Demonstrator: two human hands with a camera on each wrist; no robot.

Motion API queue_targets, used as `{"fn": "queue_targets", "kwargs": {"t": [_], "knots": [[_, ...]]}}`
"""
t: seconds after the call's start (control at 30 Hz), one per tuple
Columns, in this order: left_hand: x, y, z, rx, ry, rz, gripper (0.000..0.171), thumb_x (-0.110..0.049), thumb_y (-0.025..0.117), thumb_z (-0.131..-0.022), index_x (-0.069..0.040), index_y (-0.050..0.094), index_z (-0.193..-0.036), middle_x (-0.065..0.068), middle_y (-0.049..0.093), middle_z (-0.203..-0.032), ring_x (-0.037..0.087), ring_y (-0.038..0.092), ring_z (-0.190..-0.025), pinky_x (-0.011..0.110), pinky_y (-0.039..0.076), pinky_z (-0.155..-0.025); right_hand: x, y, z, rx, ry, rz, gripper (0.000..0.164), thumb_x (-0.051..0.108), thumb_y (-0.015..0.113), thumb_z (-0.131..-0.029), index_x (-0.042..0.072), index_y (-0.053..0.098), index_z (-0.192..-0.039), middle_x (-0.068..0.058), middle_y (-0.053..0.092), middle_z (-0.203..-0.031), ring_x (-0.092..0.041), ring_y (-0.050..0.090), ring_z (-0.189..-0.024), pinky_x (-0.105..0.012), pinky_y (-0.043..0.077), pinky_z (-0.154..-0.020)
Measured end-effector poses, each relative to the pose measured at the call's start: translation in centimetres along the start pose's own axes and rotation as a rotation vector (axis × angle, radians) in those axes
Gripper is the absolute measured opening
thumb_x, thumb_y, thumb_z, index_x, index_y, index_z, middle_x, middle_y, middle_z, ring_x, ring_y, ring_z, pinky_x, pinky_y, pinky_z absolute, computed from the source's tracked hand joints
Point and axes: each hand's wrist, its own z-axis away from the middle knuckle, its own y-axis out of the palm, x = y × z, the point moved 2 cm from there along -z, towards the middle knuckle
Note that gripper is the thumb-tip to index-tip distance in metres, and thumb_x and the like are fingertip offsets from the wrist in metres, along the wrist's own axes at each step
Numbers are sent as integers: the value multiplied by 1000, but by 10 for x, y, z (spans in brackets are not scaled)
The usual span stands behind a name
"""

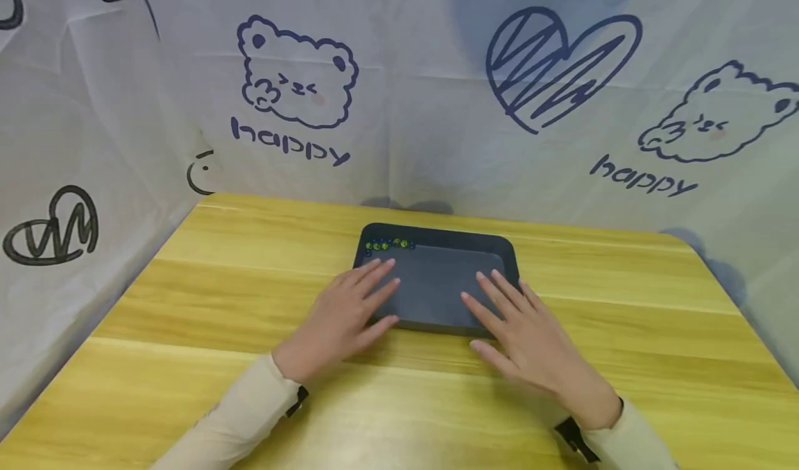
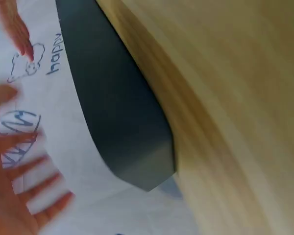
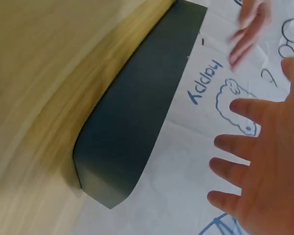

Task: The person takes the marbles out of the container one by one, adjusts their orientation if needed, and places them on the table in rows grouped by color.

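Dark tray [image 1: 431, 283] near the far edge of the table [image 1: 218, 283]; small green and blue balls [image 1: 385, 246] in its far-left corner; left hand [image 1: 340, 314] and right hand [image 1: 530, 338] over its near corners, each grip released.

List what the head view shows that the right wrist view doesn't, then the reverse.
Only the head view: the small green and blue balls inside the tray, in its far left corner, the tray's floor, and the pale sleeves. Only the right wrist view: the palm side of the right hand. Both: tray, right hand, left hand, wood-grained table and printed cloth.
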Motion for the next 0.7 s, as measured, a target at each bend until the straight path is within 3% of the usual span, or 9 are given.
{"fn": "queue_targets", "kwargs": {"t": [0.07, 0.13, 0.23, 0.3, 0.4, 0.5, 0.6, 0.7], "knots": [[7, -2, -3, -44, -168, 89, 46, -28, 64, -93, 3, 60, -127, 21, 51, -135, 37, 49, -122, 49, 44, -97, -3, -3, -3, -40, 19, -31, 58, 46, 40, -101, 6, 47, -144, -20, 37, -148, -37, 33, -136, -58, 28, -107], [16, -3, -5, -46, -364, 250, 43, -19, 64, -91, 5, 59, -127, 23, 54, -130, 37, 53, -115, 50, 47, -92, -6, -8, -9, -95, 39, -72, 53, 35, 54, -98, 2, 50, -140, -23, 46, -141, -39, 44, -128, -56, 37, -102], [31, 1, -6, 15, -614, 483, 48, -14, 58, -92, 7, 50, -134, 25, 51, -132, 38, 53, -114, 50, 47, -92, -11, -15, -20, -105, 107, -173, 50, 22, 63, -94, -2, 52, -136, -25, 55, -129, -40, 54, -115, -54, 47, -91], [40, 8, -6, 56, -729, 631, 51, -12, 54, -92, 7, 44, -139, 25, 48, -135, 38, 52, -116, 47, 48, -91, -15, -19, -30, -66, 169, -259, 47, 20, 62, -94, -3, 53, -135, -24, 57, -125, -38, 58, -109, -52, 50, -86], [49, 18, -4, 87, -854, 834, 53, -9, 50, -93, 7, 39, -142, 25, 45, -138, 37, 50, -119, 41, 51, -86, -22, -23, -48, 39, 243, -390, 44, 20, 58, -98, -2, 53, -135, -19, 60, -121, -32, 61, -104, -48, 51, -84], [53, 26, -1, 74, -942, 1009, 52, -6, 46, -92, 9, 37, -141, 28, 43, -136, 36, 51, -116, 35, 54, -80, -26, -24, -69, 120, 234, -458, 40, 20, 57, -98, -1, 55, -133, -13, 64, -116, -25, 63, -98, -43, 53, -81], [55, 31, 3, 56, -972, 1091, 49, -3, 45, -92, 13, 38, -138, 29, 43, -134, 34, 53, -109, 33, 55, -77, -28, -25, -90, 188, 211, -485, 36, 19, 55, -99, 1, 58, -130, -11, 66, -113, -23, 64, -97, -40, 54, -81], [55, 32, 7, 47, -973, 1106, 45, -2, 46, -93, 15, 41, -135, 29, 45, -130, 31, 55, -105, 33, 56, -77, -28, -24, -111, 260, 216, -500, 35, 20, 53, -100, 2, 59, -129, -10, 67, -109, -22, 64, -93, -40, 53, -78]]}}
